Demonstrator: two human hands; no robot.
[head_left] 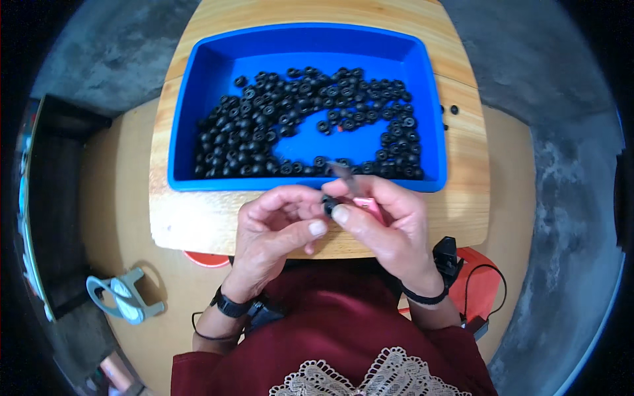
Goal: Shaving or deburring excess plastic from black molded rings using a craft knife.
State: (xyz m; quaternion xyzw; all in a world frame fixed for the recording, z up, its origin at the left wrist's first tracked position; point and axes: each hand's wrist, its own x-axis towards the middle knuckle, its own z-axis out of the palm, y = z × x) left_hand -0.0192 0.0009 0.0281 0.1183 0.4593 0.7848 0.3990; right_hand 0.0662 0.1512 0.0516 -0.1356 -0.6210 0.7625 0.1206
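Just in front of the tray my two hands meet over the table. My left hand (281, 224) is closed, its curled fingertips against a small black round part (329, 206); the exact grip is partly hidden. My right hand (389, 228) is wrapped round a small knife with a pink handle (370, 208). The knife's grey blade points up and left, over the tray's near rim. My right thumb presses on the same black part. Beyond the hands, the blue tray (317, 185) holds a great many similar black parts (247, 125), spread in a ring around a bare patch.
Under the tray is a wooden table (198, 221). A few loose black parts (454, 110) lie right of the tray. A red stool (481, 280) with a cable stands low right. On the floor at left is a grey plastic object (129, 297), near a dark shelf (63, 204).
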